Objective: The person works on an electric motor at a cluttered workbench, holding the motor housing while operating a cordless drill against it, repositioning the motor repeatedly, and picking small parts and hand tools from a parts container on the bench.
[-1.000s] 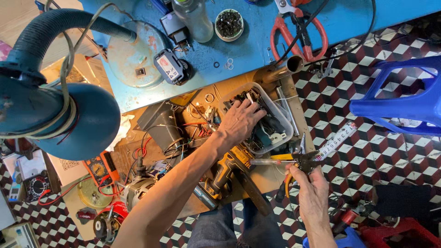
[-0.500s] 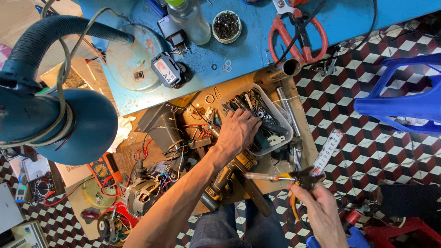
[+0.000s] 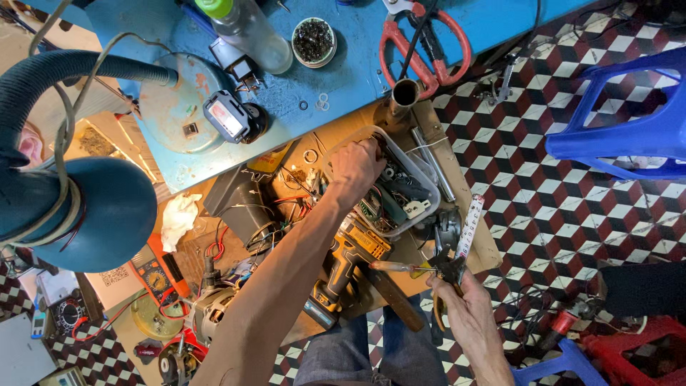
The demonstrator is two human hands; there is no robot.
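Head view, looking straight down. Shows the left hand (image 3: 357,166) reaching forward with its knuckles up and its fingers curled down into a clear plastic tray (image 3: 426,187) of small parts. Cannot tell whether anything is pinched between them. Nearer the body and out to the right, finds the right hand (image 3: 466,314) clenched around a pair of pliers (image 3: 449,270) and, as it seems, a screwdriver (image 3: 397,266) as well.

Judging the work as early – rummaging among the parts, with nothing lifted clear of the tray and both tools held idle, touching no workpiece.

Has the pliers standing lengthwise away from the body: dark head up past the fingertips, yellow grips down in the palm. Has the screwdriver crossing them – long axis nearly level, running from the right hand towards the left forearm, amber grip outermost.

Places a yellow and black drill (image 3: 343,275) between the two hands, beneath the left forearm, and a white folding ruler (image 3: 470,227) just beyond the right hand. Leaves red scissors (image 3: 427,44) well beyond the left hand, on the blue bench (image 3: 350,86).
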